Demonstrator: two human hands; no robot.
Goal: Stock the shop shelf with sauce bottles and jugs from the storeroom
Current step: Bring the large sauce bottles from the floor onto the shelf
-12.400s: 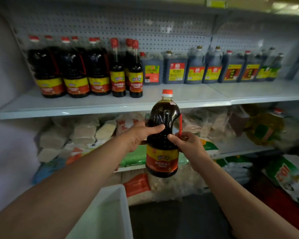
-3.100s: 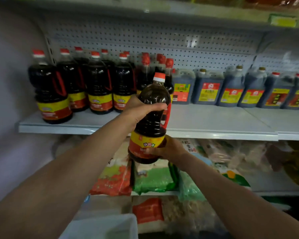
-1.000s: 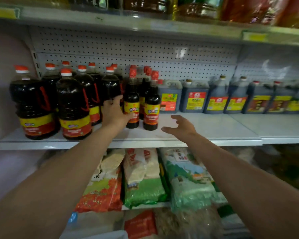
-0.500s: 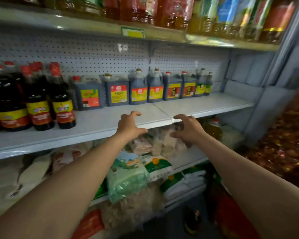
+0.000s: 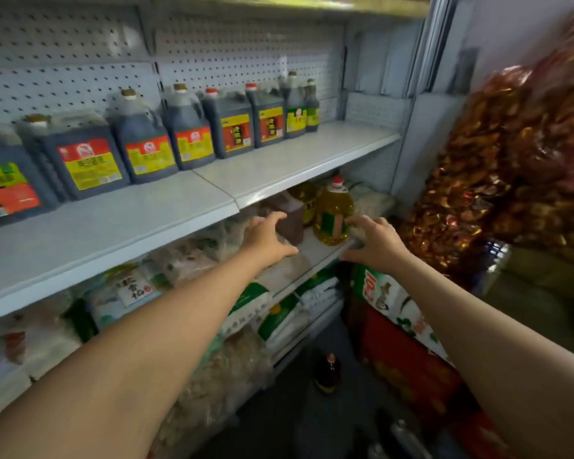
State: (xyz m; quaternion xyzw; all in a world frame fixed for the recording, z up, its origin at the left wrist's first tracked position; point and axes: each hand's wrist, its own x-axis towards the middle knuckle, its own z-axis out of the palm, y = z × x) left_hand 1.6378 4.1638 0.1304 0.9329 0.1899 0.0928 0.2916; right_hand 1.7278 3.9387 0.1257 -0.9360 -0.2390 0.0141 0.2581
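Observation:
Several dark sauce jugs [image 5: 90, 160] with yellow and red labels stand in a row at the back of the white shelf [image 5: 153, 213]. On the lower shelf, a brown jug [image 5: 290, 215] sits next to a yellow oil jug [image 5: 333, 215] with a red cap. My left hand [image 5: 267, 238] hovers empty just in front of the brown jug, fingers spread. Beside the oil jug, my right hand [image 5: 376, 245] is also empty with relaxed fingers. A small dark bottle [image 5: 327, 374] stands on the floor below.
Bagged goods [image 5: 193, 276] fill the lower shelf on the left, with more bags [image 5: 212, 376] stacked beneath. Red cartons [image 5: 405, 352] and a pile of shiny red-gold packets [image 5: 511, 167] crowd the right side. A pegboard [image 5: 232, 61] backs the shelf.
The view has swung right along the shelf. Both empty hands have dropped from the white shelf's edge to the lower shelf, close to the brown jug and the oil jug.

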